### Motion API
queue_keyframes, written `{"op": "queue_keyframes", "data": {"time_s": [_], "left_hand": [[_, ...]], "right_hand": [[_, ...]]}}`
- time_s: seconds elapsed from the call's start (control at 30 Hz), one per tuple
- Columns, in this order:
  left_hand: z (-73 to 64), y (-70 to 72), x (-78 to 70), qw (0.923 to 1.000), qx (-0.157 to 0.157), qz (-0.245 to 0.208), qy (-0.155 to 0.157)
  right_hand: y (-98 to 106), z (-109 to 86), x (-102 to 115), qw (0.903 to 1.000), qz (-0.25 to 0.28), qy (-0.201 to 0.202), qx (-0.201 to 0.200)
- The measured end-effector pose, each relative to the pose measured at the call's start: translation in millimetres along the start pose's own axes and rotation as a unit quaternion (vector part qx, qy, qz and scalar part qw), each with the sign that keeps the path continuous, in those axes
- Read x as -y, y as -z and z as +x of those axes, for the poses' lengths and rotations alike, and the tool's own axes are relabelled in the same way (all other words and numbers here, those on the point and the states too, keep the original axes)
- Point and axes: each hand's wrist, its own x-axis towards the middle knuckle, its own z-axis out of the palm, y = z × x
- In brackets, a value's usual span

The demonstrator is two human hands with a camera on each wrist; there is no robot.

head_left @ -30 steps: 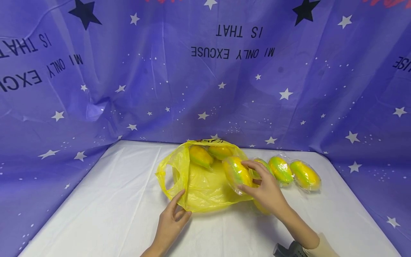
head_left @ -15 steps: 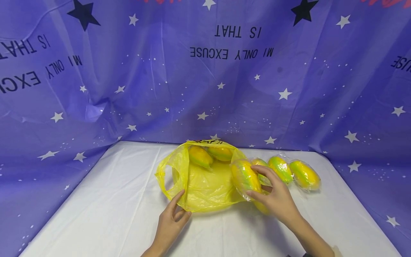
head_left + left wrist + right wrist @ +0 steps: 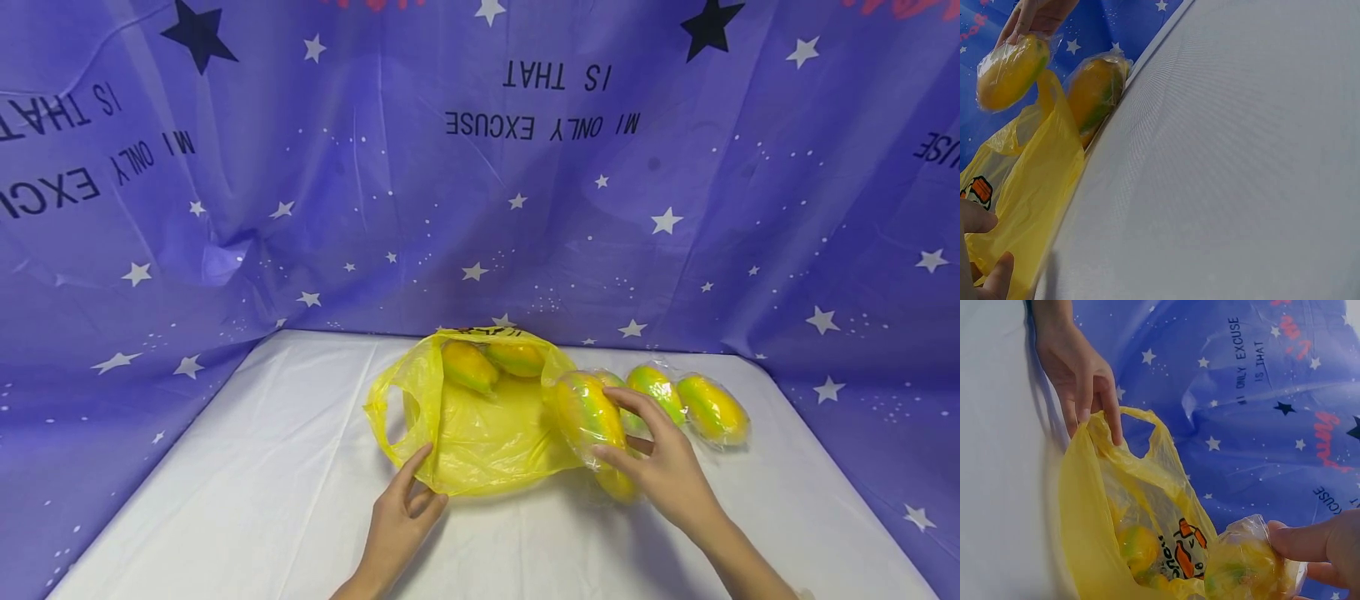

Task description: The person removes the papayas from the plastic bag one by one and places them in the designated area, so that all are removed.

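Plainly, the bag (image 3: 487,454) lies on its side, mouth toward the person. The left hand (image 3: 399,518) holds its rim between finger and thumb, fingers part-bent and tips apart with film between them; how firmly it pinches is unclear. That hold probably props the mouth wide and steadies the light plastic.

The right hand (image 3: 675,471) has hold of a wrapped fruit (image 3: 588,412), thumb on one side and fingers spread over the other, opened about as wide as the fruit's body. Such a side grip likely suits the smooth wrapper and leaves the near face uncovered. The fruit is up at the bag's right edge, outside the mouth, with a lower fruit (image 3: 618,484) partly hidden behind it.

Two fruits (image 3: 468,367) lie deep inside the bag, touching. Beyond the right hand, three more fruits (image 3: 714,408) sit side by side, the nearest to the bag partly covered.

Beneath everything spreads a white cloth (image 3: 247,483), faintly creased. Purple drapes (image 3: 555,225) with stars and upside-down lettering wall the space behind and at both sides.
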Motion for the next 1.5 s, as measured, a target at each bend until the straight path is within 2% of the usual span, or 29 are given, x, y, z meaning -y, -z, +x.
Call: {"op": "queue_keyframes", "data": {"time_s": [0.2,0.4,0.6,0.9,1.5], "left_hand": [[-0.8,-0.5,-0.5,1.0,-0.001,0.005,0.0],[-1.0,-1.3,-0.8,1.0,0.0,0.006,0.002],[-1.2,-2.1,0.4,1.0,0.0,0.006,0.0],[0.4,-2.4,0.5,0.9999,-0.005,0.01,-0.01],[-0.2,-1.1,-1.1,1.0,0.0,0.009,-0.001]], "right_hand": [[8,-2.0,-3,0.9994,-0.021,0.023,-0.012],[18,-4.8,-7,0.9971,-0.073,0.016,-0.017],[29,-6.2,-8,0.995,-0.097,0.009,-0.022],[37,-7.5,-16,0.9928,-0.114,0.008,-0.036],[43,-2.1,-35,0.9894,-0.139,-0.028,-0.03]]}}
